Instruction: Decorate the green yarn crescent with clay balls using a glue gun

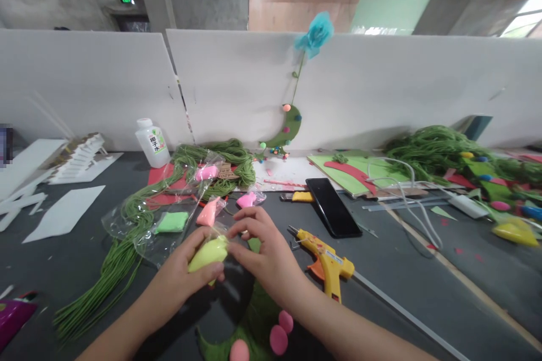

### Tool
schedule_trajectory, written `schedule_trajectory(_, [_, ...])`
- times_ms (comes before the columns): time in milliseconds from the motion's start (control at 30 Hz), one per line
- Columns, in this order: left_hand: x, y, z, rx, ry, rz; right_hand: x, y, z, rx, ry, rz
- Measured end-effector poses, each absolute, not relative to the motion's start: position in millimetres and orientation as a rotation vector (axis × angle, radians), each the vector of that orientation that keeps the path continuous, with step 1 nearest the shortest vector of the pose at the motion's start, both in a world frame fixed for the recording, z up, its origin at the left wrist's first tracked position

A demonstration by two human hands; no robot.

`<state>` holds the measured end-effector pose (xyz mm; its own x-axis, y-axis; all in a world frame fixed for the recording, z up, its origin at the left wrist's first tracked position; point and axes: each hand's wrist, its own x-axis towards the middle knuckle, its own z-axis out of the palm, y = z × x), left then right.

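Note:
My left hand (186, 271) is closed round a small clear packet of yellow modelling clay (208, 254). At the packet's upper right end, my right hand (258, 242) pinches the clear wrapping between thumb and fingers. Below my hands lies a green felt crescent (258, 316) with pink and peach clay balls on it, partly hidden by my right forearm. Just beyond my hands are packets of peach clay (209, 212) and pink clay (249, 199). A green clay packet (171, 222) sits on a clear plastic bag to the left.
Right of my hands are a yellow glue gun (325, 259), a black phone (332, 207) and a white cable (417, 203). Green cord (122, 254) runs along the left. A white bottle (151, 142) and a decorated crescent with a blue flower (315, 35) stand by the white partition.

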<state>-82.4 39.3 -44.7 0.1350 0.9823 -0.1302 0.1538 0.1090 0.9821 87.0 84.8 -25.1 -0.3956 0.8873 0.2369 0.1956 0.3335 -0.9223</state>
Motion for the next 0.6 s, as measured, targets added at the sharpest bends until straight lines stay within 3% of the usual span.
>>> schedule_trajectory(333, [-84.0, 45.2, -46.3, 1.215, 1.192, 0.911, 94.7, 96.1, -18.0, -1.032, -1.832, 1.277])
schedule_trajectory(600, [-85.0, 42.7, -47.8, 1.281, 0.998, 0.938, 95.4, 91.5, -11.5, -1.058, -2.069, 1.229])
